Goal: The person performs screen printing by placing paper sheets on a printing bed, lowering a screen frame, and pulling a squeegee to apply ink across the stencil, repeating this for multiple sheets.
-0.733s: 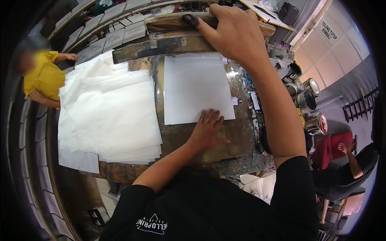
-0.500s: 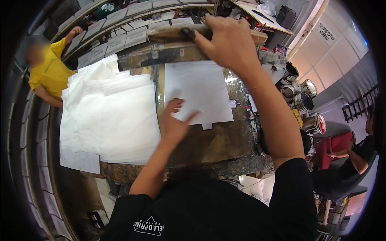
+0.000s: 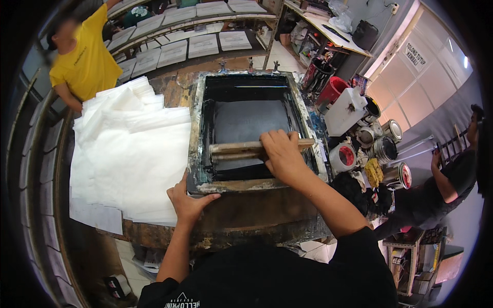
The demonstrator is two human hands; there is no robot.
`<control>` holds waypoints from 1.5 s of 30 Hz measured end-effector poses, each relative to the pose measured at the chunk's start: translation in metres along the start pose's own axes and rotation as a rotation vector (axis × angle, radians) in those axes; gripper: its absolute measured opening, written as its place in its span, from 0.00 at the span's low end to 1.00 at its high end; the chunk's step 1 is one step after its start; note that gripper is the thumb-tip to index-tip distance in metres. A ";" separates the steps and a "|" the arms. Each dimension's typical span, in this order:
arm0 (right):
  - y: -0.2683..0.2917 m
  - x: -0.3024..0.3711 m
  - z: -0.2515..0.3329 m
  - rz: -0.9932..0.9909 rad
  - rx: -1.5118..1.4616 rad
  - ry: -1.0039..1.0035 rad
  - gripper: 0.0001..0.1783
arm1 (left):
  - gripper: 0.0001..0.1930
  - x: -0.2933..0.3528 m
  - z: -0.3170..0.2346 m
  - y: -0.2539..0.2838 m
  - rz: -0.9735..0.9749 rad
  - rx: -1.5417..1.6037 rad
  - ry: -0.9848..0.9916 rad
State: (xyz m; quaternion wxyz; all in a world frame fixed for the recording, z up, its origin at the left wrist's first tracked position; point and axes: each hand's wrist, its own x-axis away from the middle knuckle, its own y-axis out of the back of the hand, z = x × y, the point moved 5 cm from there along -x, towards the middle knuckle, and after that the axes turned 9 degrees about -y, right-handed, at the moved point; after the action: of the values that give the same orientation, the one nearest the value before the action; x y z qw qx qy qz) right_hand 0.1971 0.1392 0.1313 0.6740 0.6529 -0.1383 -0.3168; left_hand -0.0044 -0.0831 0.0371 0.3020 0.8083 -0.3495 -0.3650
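A wooden-framed printing screen (image 3: pixel 194 134) lies down on the table in front of me, with dark ink across its mesh. My right hand (image 3: pixel 283 156) is closed round the wooden handle of a squeegee (image 3: pixel 233 150), which lies crosswise over the near half of the mesh. At the frame's near left corner is my left hand (image 3: pixel 187 201), its thumb along the near edge and its fingers at the left side, holding the corner. A large loose stack of thin white sheets (image 3: pixel 131 154) sits just left of the screen. Whatever lies under the screen is hidden.
Paint cans (image 3: pixel 393 131), a red bucket (image 3: pixel 336 88) and a white container (image 3: pixel 346 110) crowd the right side. Racks with pale printed sheets (image 3: pixel 203 45) stand beyond the table. A person in yellow (image 3: pixel 92 51) is at the left, another in black (image 3: pixel 436 190) at the right.
The screen has come down from its raised position over the white sheet. My right hand has moved nearer, onto the squeegee; my left has gone from the sheet to the frame corner.
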 end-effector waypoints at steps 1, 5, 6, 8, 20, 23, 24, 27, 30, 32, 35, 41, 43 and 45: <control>0.001 -0.006 -0.003 -0.157 0.027 0.005 0.26 | 0.63 0.003 0.007 -0.006 -0.005 0.055 0.007; -0.025 -0.076 -0.039 -0.334 0.015 -0.009 0.27 | 0.62 0.012 0.019 -0.019 0.009 -0.001 -0.032; -0.034 -0.096 -0.048 -0.382 0.021 0.004 0.26 | 0.63 0.013 0.021 -0.022 0.008 -0.013 -0.037; -0.054 -0.133 -0.064 -0.391 0.069 -0.002 0.27 | 0.63 0.015 0.024 -0.025 0.010 -0.032 -0.041; -0.126 -0.217 -0.091 -0.337 0.204 -0.019 0.30 | 0.58 0.017 0.027 -0.025 0.056 -0.121 0.020; -0.130 -0.216 -0.090 -0.326 0.209 -0.030 0.30 | 0.59 0.016 0.027 -0.024 0.067 -0.124 0.018; -0.130 -0.216 -0.088 -0.334 0.203 -0.031 0.24 | 0.59 0.015 0.027 -0.024 0.066 -0.127 0.010; -0.131 -0.214 -0.085 -0.336 0.213 -0.039 0.18 | 0.59 0.014 0.024 -0.023 0.072 -0.150 -0.008; -0.133 -0.209 -0.082 -0.298 0.247 -0.058 0.26 | 0.59 0.013 0.022 -0.023 0.081 -0.174 -0.018; -0.131 -0.201 -0.079 -0.298 0.234 -0.064 0.25 | 0.59 0.012 0.021 -0.023 0.080 -0.179 -0.020; -0.126 -0.177 -0.069 -0.274 0.236 -0.064 0.24 | 0.59 0.012 0.020 -0.023 0.059 -0.171 -0.039; -0.104 -0.103 -0.035 -0.273 0.180 -0.059 0.16 | 0.58 0.015 0.023 -0.025 0.066 -0.171 -0.014; -0.099 -0.072 -0.024 -0.236 0.157 -0.053 0.16 | 0.57 0.016 0.023 -0.025 0.054 -0.153 -0.013; -0.094 -0.041 -0.013 -0.171 0.151 -0.071 0.16 | 0.57 0.016 0.023 -0.025 0.040 -0.152 -0.016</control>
State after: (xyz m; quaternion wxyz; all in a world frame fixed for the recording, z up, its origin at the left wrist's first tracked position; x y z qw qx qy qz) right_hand 0.1507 0.1791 0.0485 0.5882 0.6995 -0.1294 -0.3846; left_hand -0.0062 -0.0865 -0.0003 0.3667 0.7731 -0.3392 -0.3908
